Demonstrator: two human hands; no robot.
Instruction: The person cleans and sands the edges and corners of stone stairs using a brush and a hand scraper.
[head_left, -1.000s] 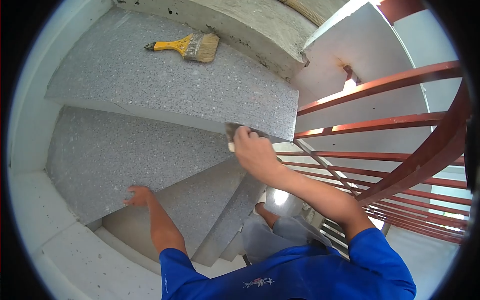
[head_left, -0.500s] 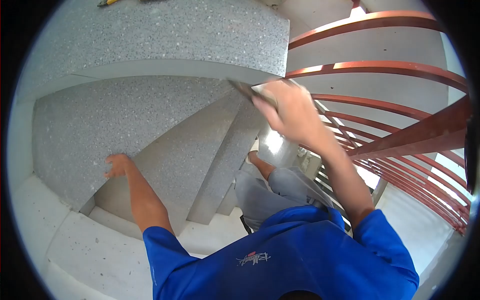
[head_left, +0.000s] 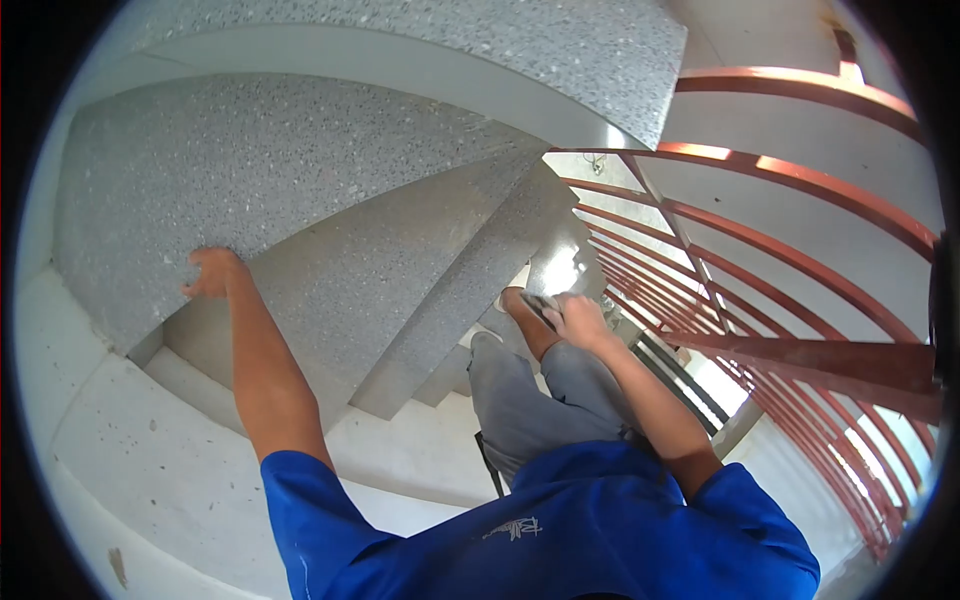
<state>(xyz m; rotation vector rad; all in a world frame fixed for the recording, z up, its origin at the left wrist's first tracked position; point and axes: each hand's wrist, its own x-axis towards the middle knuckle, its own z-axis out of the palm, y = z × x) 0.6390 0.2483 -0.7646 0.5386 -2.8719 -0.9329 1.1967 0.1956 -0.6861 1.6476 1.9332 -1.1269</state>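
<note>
The left hand (head_left: 212, 272) rests open on a speckled step (head_left: 260, 170), the right hand (head_left: 575, 318) grips a scraper (head_left: 540, 308) low by the knee, off the steps, so scraping looks paused, remaining work unclear.

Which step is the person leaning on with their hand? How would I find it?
Start at the curved red railing on the right, then look across the fan of speckled grey steps winding round. The leaned-on step is the wide one near the top left, second from the top. It alone has the left hand pressed on its front edge; the right hand is low by the knee.
</note>
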